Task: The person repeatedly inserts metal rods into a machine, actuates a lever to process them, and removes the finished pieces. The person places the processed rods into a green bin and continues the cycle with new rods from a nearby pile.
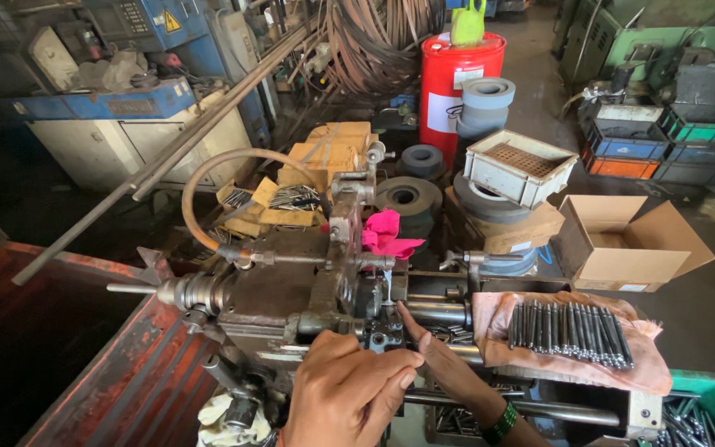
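While the left hand [349,393] is curled loosely against the machine [324,285] at six o'clock, nothing visibly held, the right hand [440,360] is stretched flat, forefinger toward the chuck, so fingers are best kept clear; rods [568,331] lie at three o'clock.
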